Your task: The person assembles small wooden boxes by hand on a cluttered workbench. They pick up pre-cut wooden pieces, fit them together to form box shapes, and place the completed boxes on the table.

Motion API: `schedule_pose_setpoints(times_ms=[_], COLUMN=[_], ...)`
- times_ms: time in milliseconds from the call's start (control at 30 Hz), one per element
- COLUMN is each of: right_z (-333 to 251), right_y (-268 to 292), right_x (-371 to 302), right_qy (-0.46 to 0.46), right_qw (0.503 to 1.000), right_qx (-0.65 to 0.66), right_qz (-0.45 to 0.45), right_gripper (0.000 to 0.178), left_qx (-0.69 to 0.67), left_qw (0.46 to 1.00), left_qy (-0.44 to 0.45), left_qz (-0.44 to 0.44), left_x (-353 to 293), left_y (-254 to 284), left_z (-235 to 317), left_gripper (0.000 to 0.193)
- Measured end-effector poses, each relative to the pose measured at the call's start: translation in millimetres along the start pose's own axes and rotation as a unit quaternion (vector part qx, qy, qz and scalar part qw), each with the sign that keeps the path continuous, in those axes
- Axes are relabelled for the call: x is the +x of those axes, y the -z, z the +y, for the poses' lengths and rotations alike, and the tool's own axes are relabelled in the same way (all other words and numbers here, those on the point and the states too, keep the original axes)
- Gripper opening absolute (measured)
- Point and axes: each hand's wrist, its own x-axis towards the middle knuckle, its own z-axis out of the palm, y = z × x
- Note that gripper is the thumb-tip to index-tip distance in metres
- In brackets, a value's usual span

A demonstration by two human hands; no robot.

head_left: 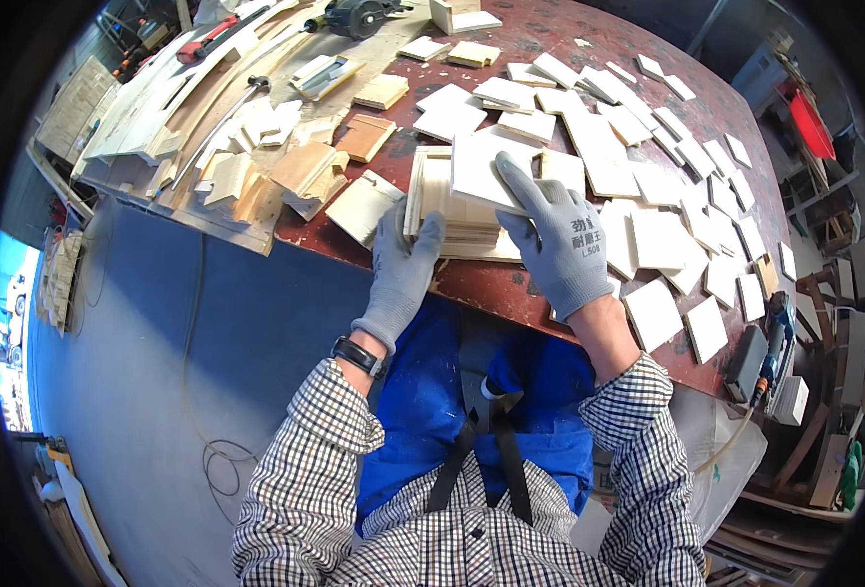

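Note:
A pale square wooden board point(491, 168) is pinched in my right hand point(561, 240), thumb on its upper face. It lies tilted over a stack of thin wooden boards point(471, 235) near the table's front edge. My left hand point(403, 259) grips the left side of that stack, its thumb on the near side; its other fingers are partly hidden. Both hands wear grey gloves. Beside my left hand lies a loose wooden board point(364, 207). Many white boards point(657, 240) are scattered right of my right hand.
On the left of the dark red table point(325, 235) are wooden offcuts point(310, 171), a hammer point(256, 83) and long planks point(158, 98). A circular saw point(359, 18) sits at the back. An air tool point(776, 338) with a hose lies at the right edge.

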Motion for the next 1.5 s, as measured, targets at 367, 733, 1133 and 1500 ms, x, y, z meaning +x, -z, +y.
schedule_pose_setpoints(times_ms=[367, 733, 1133, 1500], right_z=[-9.8, 3.7, 4.1, 105.5], right_y=[3.7, 6.9, 35.8, 154.9], right_x=[22.7, 31.9, 9.5, -225.6], right_qy=[-0.061, 0.069, 0.034, -0.349], right_qw=[0.977, 0.992, 0.999, 0.92], right_qx=[-0.058, -0.102, 0.022, 0.054], right_qz=[-0.198, -0.027, -0.025, 0.172], right_gripper=[0.066, 0.041, 0.05, 0.038], left_qx=[0.199, 0.162, 0.176, 0.069], left_qw=[0.967, 0.977, 0.977, 0.996], left_qy=[-0.151, -0.12, -0.1, -0.054], left_qz=[0.052, 0.072, 0.059, 0.002], left_x=[-1.6, -5.2, -7.2, -8.0], left_y=[-4.4, -7.9, 0.1, -2.2], left_z=[-2.0, -0.6, 0.6, 2.3], left_gripper=[0.07, 0.072, 0.073, 0.053])
